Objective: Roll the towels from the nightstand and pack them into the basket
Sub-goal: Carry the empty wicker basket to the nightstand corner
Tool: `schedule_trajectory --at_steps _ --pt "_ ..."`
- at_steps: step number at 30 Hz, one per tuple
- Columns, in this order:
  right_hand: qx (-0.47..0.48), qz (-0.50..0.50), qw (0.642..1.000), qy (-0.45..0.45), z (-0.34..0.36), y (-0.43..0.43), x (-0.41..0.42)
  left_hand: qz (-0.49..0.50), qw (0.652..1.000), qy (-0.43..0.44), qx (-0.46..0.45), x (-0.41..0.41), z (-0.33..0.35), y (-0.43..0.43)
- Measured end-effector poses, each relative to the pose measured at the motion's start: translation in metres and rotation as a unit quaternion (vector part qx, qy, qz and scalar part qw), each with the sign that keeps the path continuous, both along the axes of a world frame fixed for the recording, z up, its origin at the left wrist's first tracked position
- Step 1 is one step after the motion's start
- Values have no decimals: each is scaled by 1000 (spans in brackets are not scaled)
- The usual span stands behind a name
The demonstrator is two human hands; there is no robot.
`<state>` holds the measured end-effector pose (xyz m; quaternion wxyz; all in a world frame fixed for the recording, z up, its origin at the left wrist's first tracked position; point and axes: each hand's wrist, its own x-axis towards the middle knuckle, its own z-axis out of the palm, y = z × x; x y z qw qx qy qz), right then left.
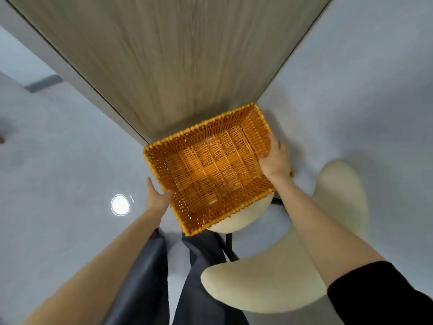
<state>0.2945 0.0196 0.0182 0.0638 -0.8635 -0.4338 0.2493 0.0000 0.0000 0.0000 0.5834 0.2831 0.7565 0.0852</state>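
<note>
Two grips on one orange wicker basket (210, 165), that's what we see from the head view. Left grip (158, 195) grasps the basket's near-left side, thumb at the rim, fingers along the outer wall. Right grip (275, 158) grasps the right side, fingers curled over the rim onto the inner wall. The basket lies skewed in the picture, one corner pointing away toward a wood-grain panel (164, 66), its woven bottom fully showing. Its near corner overlaps the rounded seat of a cream chair (269, 285); we cannot tell whether it rests on the seat or hangs just above it. The chair's curved back wraps round on the right, below the right forearm. Black chair legs (229, 247) show under the seat. Grey floor (58, 160) all around, with a bright round glare spot (120, 204) left of the left grip. Dark grey trousers (140, 277) run down between the forearms. Black sleeve (379, 294) on the right upper arm, left arm bare. We see blur toward the picture's edges.
</note>
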Motion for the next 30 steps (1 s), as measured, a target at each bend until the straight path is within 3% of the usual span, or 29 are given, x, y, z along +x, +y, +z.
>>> schedule_trajectory --at_steps 5,12,16,30 --pt "3 5 1000 -5 -38 20 27 28 995 75 67 20 -30 -4" --pt "-13 31 998 -62 -85 30 36 -14 975 172 142 33 -64 -20" --pt "37 27 993 -106 -88 33 42 2 970 185 158 33 -71 -24" --pt "6 30 999 -42 -41 -26 8 -28 969 195 149 -18 -16 -29"
